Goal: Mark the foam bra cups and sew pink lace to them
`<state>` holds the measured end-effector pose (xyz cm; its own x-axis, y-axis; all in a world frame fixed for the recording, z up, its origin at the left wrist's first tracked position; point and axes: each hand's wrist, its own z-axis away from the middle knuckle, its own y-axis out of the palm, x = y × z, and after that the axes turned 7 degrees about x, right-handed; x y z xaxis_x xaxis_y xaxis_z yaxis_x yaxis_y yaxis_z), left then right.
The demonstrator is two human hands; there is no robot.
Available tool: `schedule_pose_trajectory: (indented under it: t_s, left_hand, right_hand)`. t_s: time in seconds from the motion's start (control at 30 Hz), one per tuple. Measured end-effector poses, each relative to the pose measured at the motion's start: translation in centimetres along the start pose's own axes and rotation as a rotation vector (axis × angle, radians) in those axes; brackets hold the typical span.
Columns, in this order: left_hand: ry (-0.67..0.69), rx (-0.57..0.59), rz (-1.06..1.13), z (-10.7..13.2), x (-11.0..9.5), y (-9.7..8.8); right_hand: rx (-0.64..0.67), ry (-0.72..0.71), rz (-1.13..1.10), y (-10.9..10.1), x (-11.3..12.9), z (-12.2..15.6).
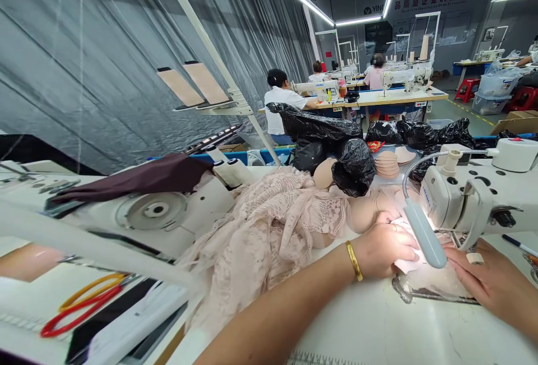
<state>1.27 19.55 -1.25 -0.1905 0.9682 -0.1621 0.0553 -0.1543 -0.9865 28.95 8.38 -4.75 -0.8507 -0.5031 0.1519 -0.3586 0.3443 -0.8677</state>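
My left hand (389,248), with a gold bracelet at the wrist, has its fingers bent over a pale pink piece of fabric (407,264) left of the needle area. Flat on the machine bed, my right hand (490,272) lies with fingers stretched along the fabric's right side. Between them, the sewing machine's (471,197) presser area is partly hidden by a grey lamp (425,233) that lights the work brightly. Pale pink lace (269,225) lies heaped left of my left hand, joined by smooth beige cups (363,213).
Black plastic bags (355,166) and a stack of beige pads (385,164) sit behind the work. Red-handled scissors (82,312) lie at lower left, near a second machine under dark cloth (138,177). A thread stand (210,101) rises behind; a co-worker (279,101) sits farther back.
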Motion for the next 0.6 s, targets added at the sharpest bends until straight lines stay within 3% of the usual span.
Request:
schedule_pose_trajectory:
  t_s: [0.23, 0.6]
  left_hand:
    - [-0.006, -0.016, -0.003, -0.16, 0.03, 0.34]
    - [-0.023, -0.005, 0.006, 0.1, -0.37, 0.54]
  right_hand:
    - [0.092, 0.046, -0.068, 0.34, -0.6, 0.33]
    - [0.038, 0.049, -0.074, -0.19, 0.05, -0.07]
